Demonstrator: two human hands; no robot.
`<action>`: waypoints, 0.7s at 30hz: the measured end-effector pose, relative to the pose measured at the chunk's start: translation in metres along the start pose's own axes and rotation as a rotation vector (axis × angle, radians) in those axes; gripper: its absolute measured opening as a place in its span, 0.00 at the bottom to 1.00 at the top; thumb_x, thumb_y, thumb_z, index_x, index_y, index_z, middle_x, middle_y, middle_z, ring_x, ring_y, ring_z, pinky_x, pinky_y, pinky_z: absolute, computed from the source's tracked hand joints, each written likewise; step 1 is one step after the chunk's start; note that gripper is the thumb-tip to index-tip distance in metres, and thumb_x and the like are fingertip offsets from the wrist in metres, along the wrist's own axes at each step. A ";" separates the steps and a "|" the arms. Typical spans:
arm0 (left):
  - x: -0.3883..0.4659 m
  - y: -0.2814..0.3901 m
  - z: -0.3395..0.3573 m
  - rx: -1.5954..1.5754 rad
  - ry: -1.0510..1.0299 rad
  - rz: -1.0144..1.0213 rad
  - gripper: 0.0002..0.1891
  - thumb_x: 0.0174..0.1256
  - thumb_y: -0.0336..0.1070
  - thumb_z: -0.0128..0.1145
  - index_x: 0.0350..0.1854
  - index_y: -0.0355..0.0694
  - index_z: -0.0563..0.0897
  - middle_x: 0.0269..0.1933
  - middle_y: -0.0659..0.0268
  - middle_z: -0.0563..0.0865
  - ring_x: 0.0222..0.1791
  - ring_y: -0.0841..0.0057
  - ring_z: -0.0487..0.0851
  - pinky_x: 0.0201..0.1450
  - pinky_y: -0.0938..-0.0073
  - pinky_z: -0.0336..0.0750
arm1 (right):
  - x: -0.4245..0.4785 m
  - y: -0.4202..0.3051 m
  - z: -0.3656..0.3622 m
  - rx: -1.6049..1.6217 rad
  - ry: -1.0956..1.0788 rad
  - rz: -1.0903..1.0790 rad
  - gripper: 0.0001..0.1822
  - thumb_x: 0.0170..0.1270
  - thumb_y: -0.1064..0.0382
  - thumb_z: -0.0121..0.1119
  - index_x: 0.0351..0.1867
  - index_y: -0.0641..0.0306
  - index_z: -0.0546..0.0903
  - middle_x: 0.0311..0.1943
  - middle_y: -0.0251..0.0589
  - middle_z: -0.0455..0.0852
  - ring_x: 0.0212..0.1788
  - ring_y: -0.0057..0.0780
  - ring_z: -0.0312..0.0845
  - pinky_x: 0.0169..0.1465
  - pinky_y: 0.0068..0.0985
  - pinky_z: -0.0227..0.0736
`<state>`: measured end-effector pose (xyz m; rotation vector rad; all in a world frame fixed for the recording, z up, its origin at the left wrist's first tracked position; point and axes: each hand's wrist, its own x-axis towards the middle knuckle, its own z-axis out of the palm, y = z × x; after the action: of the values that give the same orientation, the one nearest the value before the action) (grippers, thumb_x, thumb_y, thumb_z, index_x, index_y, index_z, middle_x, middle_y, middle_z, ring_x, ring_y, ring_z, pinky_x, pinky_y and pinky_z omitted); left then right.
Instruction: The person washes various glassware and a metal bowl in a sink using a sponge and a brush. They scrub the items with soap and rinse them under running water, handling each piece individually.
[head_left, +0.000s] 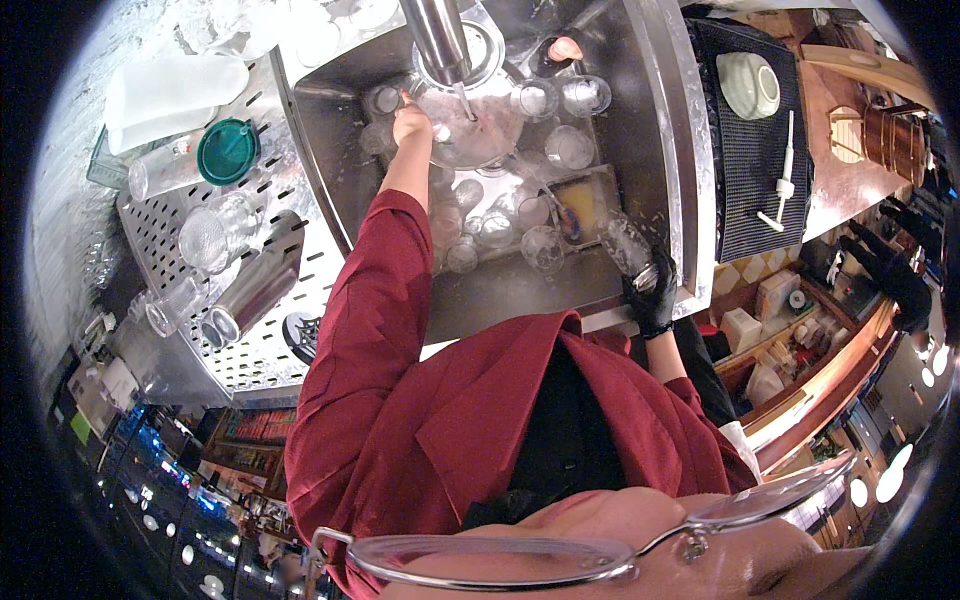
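Note:
My bare left hand (412, 124) is at the left rim of a large round bowl (487, 146) in the sink, and its fingers seem to hold that rim, partly hidden. Water runs from the metal faucet (442, 41) into the bowl. My right hand (654, 289), in a black glove, grips the base of a clear drinking glass (624, 240) near the sink's front right corner. Several wet glasses stand in the basin around the bowl, among them a tumbler (568, 148) and a stemless glass (542, 249). A rectangular container (609, 184) holds a yellow sponge (579, 202).
Left of the sink (517, 292), a perforated metal drainboard (277, 330) bears a metal shaker (259, 281), a glass pitcher (210, 236) and a green-lidded container (227, 152). A black rubber mat (739, 172) on the right carries a pale bowl (748, 85) and a white pump (784, 176).

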<state>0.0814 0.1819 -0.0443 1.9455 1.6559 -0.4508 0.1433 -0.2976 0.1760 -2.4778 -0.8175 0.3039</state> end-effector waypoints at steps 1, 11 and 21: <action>-0.007 0.003 -0.005 -0.055 0.009 -0.009 0.22 0.69 0.45 0.32 0.59 0.40 0.70 0.50 0.51 0.79 0.50 0.59 0.78 0.51 0.62 0.74 | -0.001 0.000 0.001 0.003 0.006 -0.003 0.39 0.37 0.59 0.72 0.54 0.63 0.66 0.51 0.52 0.73 0.51 0.51 0.69 0.54 0.38 0.66; -0.090 0.004 -0.044 0.064 0.051 0.082 0.30 0.60 0.49 0.48 0.61 0.36 0.65 0.48 0.48 0.79 0.50 0.59 0.78 0.51 0.62 0.74 | 0.004 -0.005 -0.004 0.171 0.014 -0.040 0.36 0.39 0.60 0.70 0.53 0.63 0.66 0.51 0.52 0.73 0.53 0.50 0.68 0.56 0.36 0.64; -0.261 0.032 -0.094 -1.665 -0.768 0.336 0.28 0.56 0.41 0.57 0.59 0.42 0.65 0.53 0.65 0.75 0.52 0.67 0.74 0.51 0.65 0.71 | 0.168 -0.125 0.035 1.070 -0.114 -0.079 0.25 0.55 0.69 0.57 0.56 0.64 0.66 0.47 0.40 0.75 0.47 0.28 0.70 0.49 0.23 0.67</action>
<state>0.0553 0.0265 0.1869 0.5581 0.6042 0.2917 0.2029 -0.0955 0.2043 -1.4314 -0.5618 0.6512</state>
